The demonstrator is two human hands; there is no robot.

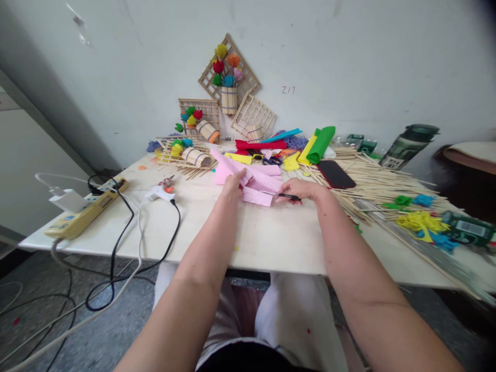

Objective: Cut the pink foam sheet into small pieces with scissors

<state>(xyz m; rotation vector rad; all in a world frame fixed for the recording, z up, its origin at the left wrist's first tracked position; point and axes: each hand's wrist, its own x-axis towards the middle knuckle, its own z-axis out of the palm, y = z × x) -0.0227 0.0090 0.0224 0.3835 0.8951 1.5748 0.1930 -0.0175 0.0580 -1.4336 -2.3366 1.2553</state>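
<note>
Pink paper lies over the middle of the table in folded layers. My left hand grips its left part, with the thumb on top. In my right hand is a pair of black-handled scissors; the blades point left and reach into the lower strip of the pink paper. Behind the paper, rolls of red paper, yellow paper and green paper lie among scraps, along with another pair of scissors.
A dark phone rests on thin wooden sticks at the right. On the left are a white glue gun and a power strip with cables. Stick lattices with paper flowers stand against the wall. A bottle stands at the right.
</note>
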